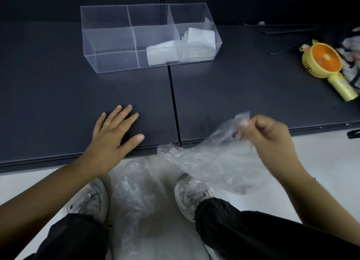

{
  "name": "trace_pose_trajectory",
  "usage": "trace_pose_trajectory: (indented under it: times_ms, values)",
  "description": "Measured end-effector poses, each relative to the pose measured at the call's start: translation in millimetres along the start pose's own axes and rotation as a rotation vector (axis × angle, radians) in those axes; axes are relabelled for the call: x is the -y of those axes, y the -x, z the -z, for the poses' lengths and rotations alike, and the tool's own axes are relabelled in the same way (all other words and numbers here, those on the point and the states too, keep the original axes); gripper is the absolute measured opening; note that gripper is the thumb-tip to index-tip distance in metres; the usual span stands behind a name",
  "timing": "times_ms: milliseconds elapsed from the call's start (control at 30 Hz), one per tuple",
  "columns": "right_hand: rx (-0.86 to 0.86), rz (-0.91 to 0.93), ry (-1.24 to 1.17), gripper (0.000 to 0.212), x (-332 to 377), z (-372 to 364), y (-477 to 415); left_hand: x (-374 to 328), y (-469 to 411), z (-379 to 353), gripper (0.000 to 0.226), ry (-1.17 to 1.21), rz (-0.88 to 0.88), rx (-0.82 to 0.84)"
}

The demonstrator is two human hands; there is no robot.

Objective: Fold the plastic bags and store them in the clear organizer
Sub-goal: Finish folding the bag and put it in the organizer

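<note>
The single wide-angle head view looks forward and steeply down from close above the near edge of the table (58, 84), toward the clear organizer (109, 59) standing beyond that edge.

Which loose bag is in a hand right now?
The clear bag gripped by the right hand over the table edge; the other bags lie on the floor.

Matt dark table (58, 84), glossy clear-plastic organizer (109, 62), thin crinkled translucent plastic bag (214, 162), yellow plastic fan (321, 61).
</note>
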State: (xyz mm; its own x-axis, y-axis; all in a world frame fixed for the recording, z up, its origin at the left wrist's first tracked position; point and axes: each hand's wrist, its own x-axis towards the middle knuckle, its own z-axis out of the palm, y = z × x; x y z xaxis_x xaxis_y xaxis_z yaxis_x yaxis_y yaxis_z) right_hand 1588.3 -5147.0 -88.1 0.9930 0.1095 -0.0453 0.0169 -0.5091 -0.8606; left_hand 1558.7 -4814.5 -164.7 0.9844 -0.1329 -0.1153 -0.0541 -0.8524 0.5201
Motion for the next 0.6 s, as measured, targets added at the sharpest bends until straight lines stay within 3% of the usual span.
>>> trace_pose_trajectory:
  times_ms: [100, 167, 233, 333, 467, 600]
  values:
    - [0.043, 0.045, -0.166, 0.04, 40.9, -16.5, -36.1, -33.3, -7.1, 25.4, 0.085, 0.865, 0.093, 0.222]
    - [0.098, 0.017, -0.223, 0.042, 58.3, -36.4, -61.4, -48.9, -10.4, 41.2, 0.095, 1.151, 0.012, 0.362]
    - [0.138, -0.043, -0.255, 0.042, 69.8, -55.4, -83.6, -56.6, -13.1, 54.2, 0.074, 1.11, -0.058, 0.451]
    - [0.182, -0.153, -0.244, 0.039, 65.5, -66.1, -110.4, -52.0, -17.6, 58.1, 0.026, 1.045, 0.123, 0.229]
    - [0.047, -0.256, -0.175, 0.011, 32.6, -49.6, -130.6, -20.5, -22.6, 44.6, 0.012, 1.047, 0.479, -0.078]
    - [-0.2, -0.184, -0.1, 0.025, 10.5, -35.2, -121.7, -3.9, -21.2, 33.7, 0.006, 0.97, 0.635, -0.275]
